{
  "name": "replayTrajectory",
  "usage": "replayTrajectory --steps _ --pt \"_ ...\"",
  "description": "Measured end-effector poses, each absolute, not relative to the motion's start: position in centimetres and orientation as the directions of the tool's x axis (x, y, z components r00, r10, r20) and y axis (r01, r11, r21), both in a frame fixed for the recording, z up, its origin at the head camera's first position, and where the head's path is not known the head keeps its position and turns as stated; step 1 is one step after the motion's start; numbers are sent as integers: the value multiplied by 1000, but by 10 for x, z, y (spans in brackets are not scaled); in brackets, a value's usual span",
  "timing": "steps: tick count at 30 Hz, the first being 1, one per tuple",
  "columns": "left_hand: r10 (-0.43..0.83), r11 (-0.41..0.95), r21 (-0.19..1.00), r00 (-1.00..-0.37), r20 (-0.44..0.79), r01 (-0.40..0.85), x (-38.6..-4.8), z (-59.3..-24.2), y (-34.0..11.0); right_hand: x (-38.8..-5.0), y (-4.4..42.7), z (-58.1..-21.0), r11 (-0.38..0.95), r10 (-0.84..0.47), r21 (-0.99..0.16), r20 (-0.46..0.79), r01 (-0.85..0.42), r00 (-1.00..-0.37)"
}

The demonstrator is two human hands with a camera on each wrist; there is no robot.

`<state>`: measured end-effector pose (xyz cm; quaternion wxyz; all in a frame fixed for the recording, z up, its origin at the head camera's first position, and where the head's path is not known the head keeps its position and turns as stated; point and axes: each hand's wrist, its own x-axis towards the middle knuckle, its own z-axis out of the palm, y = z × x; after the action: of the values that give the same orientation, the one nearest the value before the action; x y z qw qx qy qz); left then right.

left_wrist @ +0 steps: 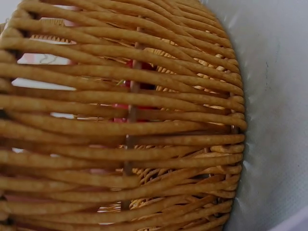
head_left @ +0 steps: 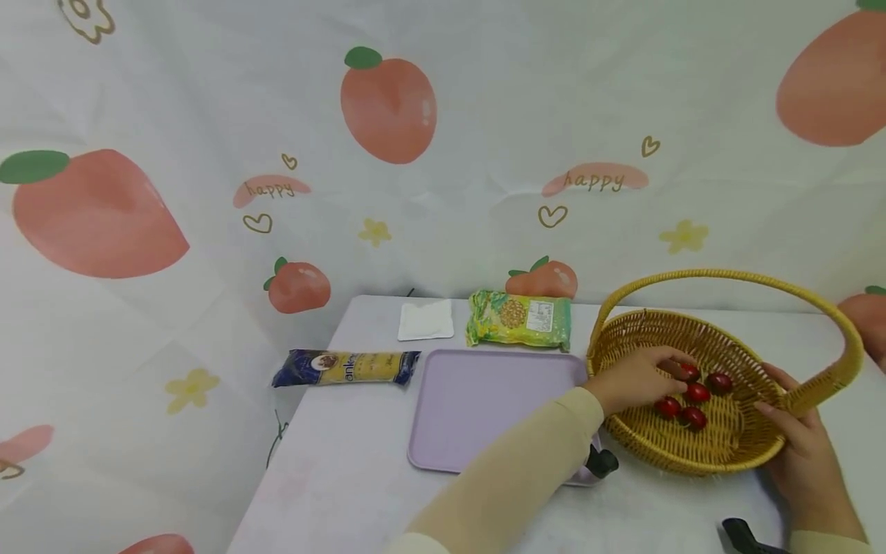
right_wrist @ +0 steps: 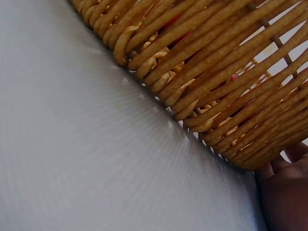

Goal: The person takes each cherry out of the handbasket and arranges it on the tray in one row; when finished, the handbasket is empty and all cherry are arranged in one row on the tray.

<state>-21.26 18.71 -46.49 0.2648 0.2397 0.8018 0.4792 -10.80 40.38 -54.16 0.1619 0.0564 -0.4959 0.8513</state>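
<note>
A woven basket (head_left: 744,438) with a tall arched handle stands at the right of the table, tilted slightly. Several small, glossy dark-red fruits (head_left: 697,393) lie inside it. My left hand (head_left: 633,378) reaches over the basket's left rim, thumb and fingers around the red fruit (head_left: 689,372) farthest back. My right hand (head_left: 799,438) grips the basket's right rim near the foot of the handle, thumb inside. The left wrist view shows mostly the basket's woven wall (left_wrist: 120,125), with red showing through the gaps. Fingers (right_wrist: 288,166) of the right hand touch the basket's outside in the right wrist view.
Left of the basket lies a lilac tray (head_left: 477,408), partly under the left forearm. Behind it are a green-yellow food packet (head_left: 521,319) and a white square packet (head_left: 425,319). A blue-and-yellow pasta pack (head_left: 349,368) lies at the table's left edge. A printed cloth hangs behind.
</note>
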Motion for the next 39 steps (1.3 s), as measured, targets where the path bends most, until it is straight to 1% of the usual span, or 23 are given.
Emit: replayTrajectory --steps 2,5,9,13,16,19,26,28,35,39 --pt "654 451 878 -729 -202 161 -213 -467 187 -107 403 -542 -463 218 -822 257 -332 -942" --pt "668 465 869 -711 -218 170 -214 -469 188 -107 403 -542 -455 218 -828 254 -329 -942" --pt "653 520 833 -717 -244 191 -213 -469 193 -108 404 -541 -413 225 -852 247 -322 -942" --pt "618 638 721 -737 -272 269 -212 -471 201 -107 405 -541 -418 220 -848 253 -326 -942" --pt "603 697 640 -748 -278 324 -210 -475 204 -107 405 -542 -437 208 -838 258 -326 -943" --pt "591 716 613 -758 -277 335 -207 -475 205 -107 405 -543 -434 200 -843 254 -318 -946" --pt "593 705 622 -764 -253 342 -207 -475 202 -108 405 -543 -423 204 -852 241 -308 -949" --pt "595 690 639 -769 -235 339 -208 -476 201 -108 405 -543 -419 203 -855 239 -305 -950" --pt "601 602 713 -792 -108 360 -212 -477 201 -108 405 -542 -421 202 -853 245 -310 -948" --pt "604 521 782 -795 -54 343 -211 -475 198 -107 406 -542 -428 203 -848 247 -313 -947"
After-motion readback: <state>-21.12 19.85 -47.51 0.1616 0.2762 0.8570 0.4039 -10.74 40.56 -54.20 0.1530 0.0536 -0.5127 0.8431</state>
